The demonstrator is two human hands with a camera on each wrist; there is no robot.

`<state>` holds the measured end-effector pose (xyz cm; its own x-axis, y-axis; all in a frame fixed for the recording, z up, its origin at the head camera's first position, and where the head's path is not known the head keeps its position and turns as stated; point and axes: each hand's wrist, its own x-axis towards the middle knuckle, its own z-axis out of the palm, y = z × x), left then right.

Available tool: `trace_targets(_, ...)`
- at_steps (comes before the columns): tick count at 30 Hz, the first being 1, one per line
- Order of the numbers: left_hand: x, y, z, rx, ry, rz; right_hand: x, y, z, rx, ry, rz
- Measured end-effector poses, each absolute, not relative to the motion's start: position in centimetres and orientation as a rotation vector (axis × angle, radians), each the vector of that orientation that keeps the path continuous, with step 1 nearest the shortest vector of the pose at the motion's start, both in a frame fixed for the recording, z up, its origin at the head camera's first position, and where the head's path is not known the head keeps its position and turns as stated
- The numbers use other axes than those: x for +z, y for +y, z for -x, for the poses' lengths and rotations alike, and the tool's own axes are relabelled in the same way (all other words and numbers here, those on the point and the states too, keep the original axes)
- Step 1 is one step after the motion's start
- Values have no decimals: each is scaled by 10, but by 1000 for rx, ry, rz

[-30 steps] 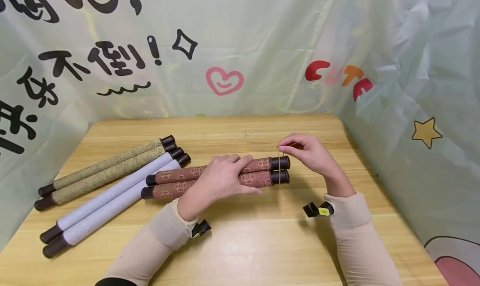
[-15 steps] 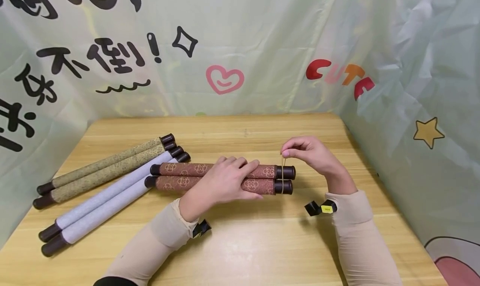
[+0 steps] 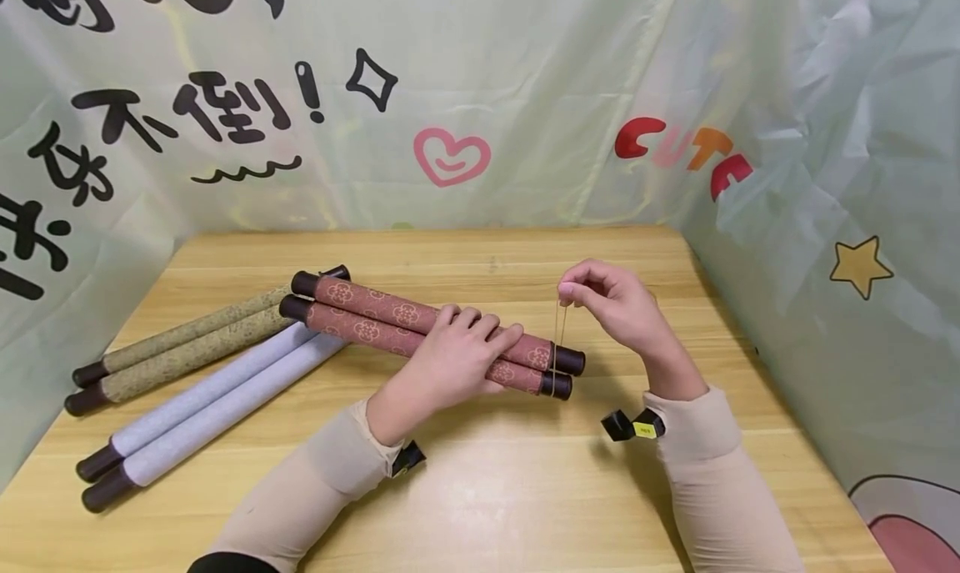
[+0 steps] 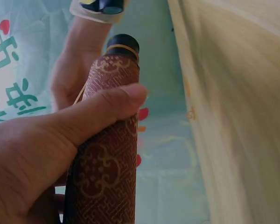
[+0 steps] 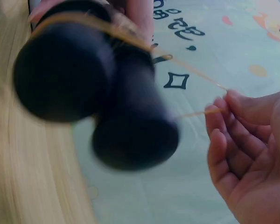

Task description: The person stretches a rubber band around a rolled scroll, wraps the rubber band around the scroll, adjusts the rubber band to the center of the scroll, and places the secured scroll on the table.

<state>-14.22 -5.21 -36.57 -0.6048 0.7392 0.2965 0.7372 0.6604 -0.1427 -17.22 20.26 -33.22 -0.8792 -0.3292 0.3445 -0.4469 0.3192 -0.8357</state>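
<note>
Left hand (image 3: 453, 352) is wrapped over the middle of the red scrolls (image 3: 405, 313), thumb on the near side, gripping both together. Right hand (image 3: 615, 302) has thumb and fingertips pinching a thin band (image 5: 130, 39), pulled up and away from the dark ends (image 3: 568, 360) that stick out between the two hands. Right wrist view shows two strands running from the pinch to those ends, and it looks looped round both of them.

So what's new: half a second ago the pair was pretty much level across the head view, and now it's slanted, with the end beyond the left hand swung up and the banded end dipped. The right hand sits a touch higher too, so the pinch is further from the ends and the band looks stretched longer. My read is that this is mid-banding: the loop's neither snug nor off, and I honestly can't tell whether it's going on or coming off. Could snap off the tips if it slides outward.

Further out, left of the left hand, the white scrolls (image 3: 232, 416) lie on the bench (image 3: 480, 490), then the tan scrolls (image 3: 195, 354) past those. The raised end of the red pair now hides their near tips.
</note>
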Motion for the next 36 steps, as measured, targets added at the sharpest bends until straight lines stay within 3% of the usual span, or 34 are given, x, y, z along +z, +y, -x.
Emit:
trace_targets(11, -372, -53, 149, 34, -2600, 1088, -326, 184, 159, 1392, -2289, -661)
trace_targets(24, -374, -59, 157, -55, -2505, 914, -329, 176, 159, 1671, -2297, -475)
trace_targets(36, -377, -60, 156, -67, -2460, 889, -331, 174, 159, 1314, -2258, -721)
